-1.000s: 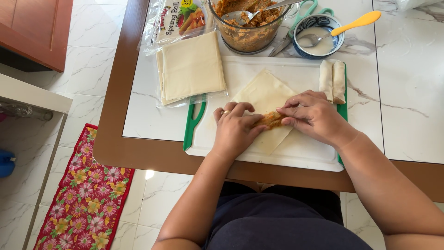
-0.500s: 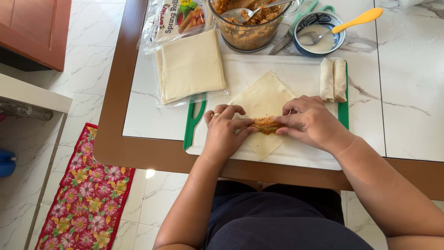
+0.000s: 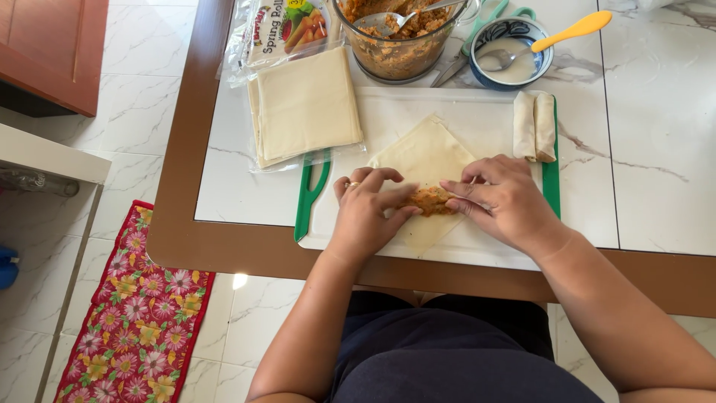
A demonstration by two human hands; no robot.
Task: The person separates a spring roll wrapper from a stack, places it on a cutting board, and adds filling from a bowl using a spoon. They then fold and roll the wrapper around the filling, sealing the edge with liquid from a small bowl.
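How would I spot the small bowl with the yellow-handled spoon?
Start at the white plastic cutting board with green edges and look past its far edge. Right of the big clear glass bowl of orange-brown filling sits a small blue-patterned bowl. Only it holds pale white liquid and a yellow-handled spoon.

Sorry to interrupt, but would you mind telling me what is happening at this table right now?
A seated person is shaping a small mound of orange-brown filling on a pale square pastry wrapper laid corner-down on a white cutting board with green handles. The left hand and right hand press the filling from either side. Two finished pale rolls lie at the board's right edge. A stack of spare wrappers in clear plastic, a glass bowl of filling and a small blue-patterned bowl of white paste sit behind.
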